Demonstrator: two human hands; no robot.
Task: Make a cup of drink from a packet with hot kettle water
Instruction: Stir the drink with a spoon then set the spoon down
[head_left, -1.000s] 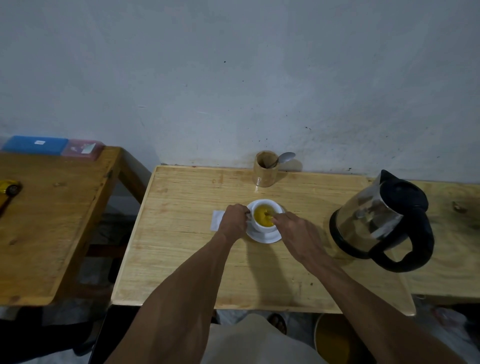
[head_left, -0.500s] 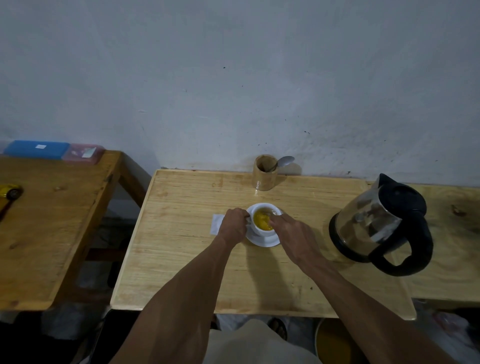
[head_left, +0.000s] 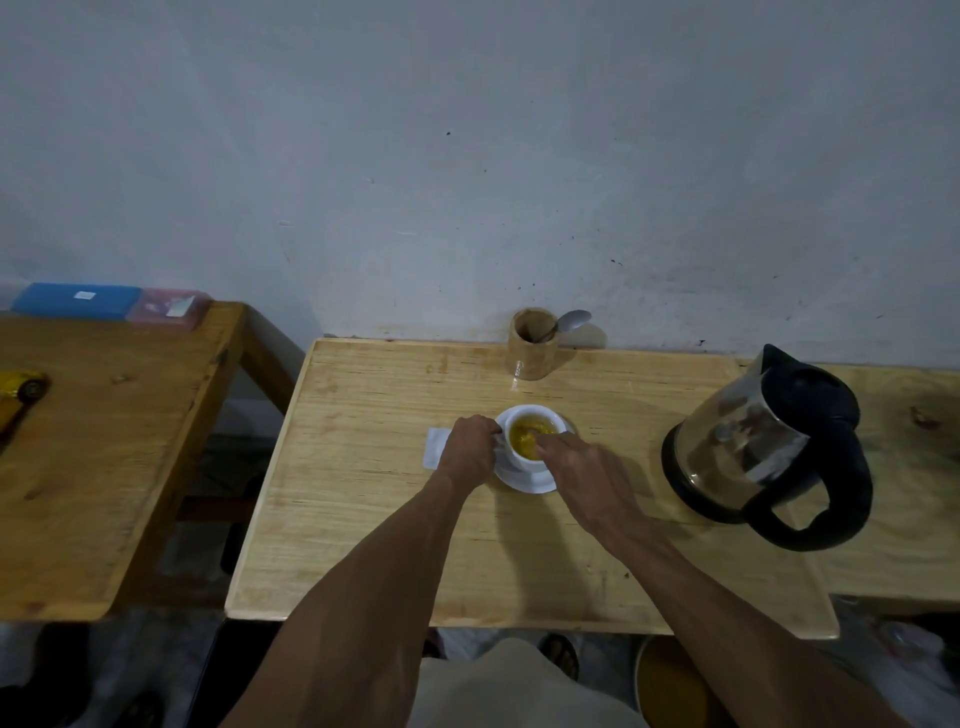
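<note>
1. Cup (head_left: 524, 457): white, holding yellow liquid, stood on a white saucer (head_left: 527, 480) near the middle of the pale wooden table (head_left: 363, 493).
2. My left hand (head_left: 470, 449): curled against the cup's left side, fingers closed at its handle.
3. My right hand (head_left: 584, 475): fingertips pinched together at the cup's near rim, over the liquid. Whatever they held was too small to make out.
4. Packet (head_left: 434, 447): flat white paper, lay on the table just left of the saucer, partly under my left hand. No print readable.
5. Kettle (head_left: 763, 447): steel body, black lid, base and handle, stood to the right, well apart from the cup. No brand legible.
6. Wooden holder (head_left: 532, 345): stood at the table's far edge by the wall, a metal spoon (head_left: 569, 322) leaning out of it.
7. Second table (head_left: 104, 441), left: a blue box (head_left: 75, 300) with a small white label, unreadable, and a pink box (head_left: 166, 307) beside it.
</note>
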